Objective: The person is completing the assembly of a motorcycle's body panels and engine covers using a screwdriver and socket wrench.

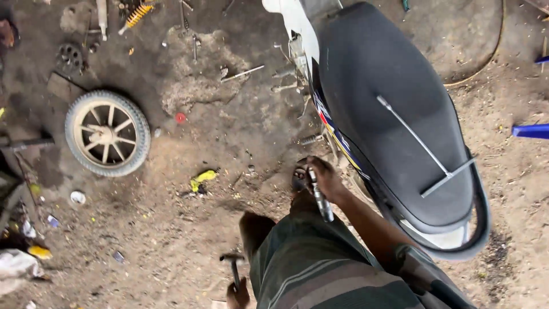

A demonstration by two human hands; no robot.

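My right hand [327, 178] reaches down beside the motorbike's left flank and is closed around a short silver metal tool [320, 197] that points back toward me. My left hand [237, 296] hangs low at the bottom edge, gripping the handle of a small hammer [233, 263] with its head up. A black motorbike seat [377, 86] fills the upper right. A long T-handle wrench [417, 143] lies loose on it. My striped clothing [320, 274] hides the ground below me.
A loose spoked wheel with tyre [107, 133] lies on the dirt at left. A yellow coil spring [136, 16], a small sprocket [70, 56] and scattered rods lie at the top. A yellow scrap [203, 178], a red cap [180, 118] and a blue bar [532, 130] are also around.
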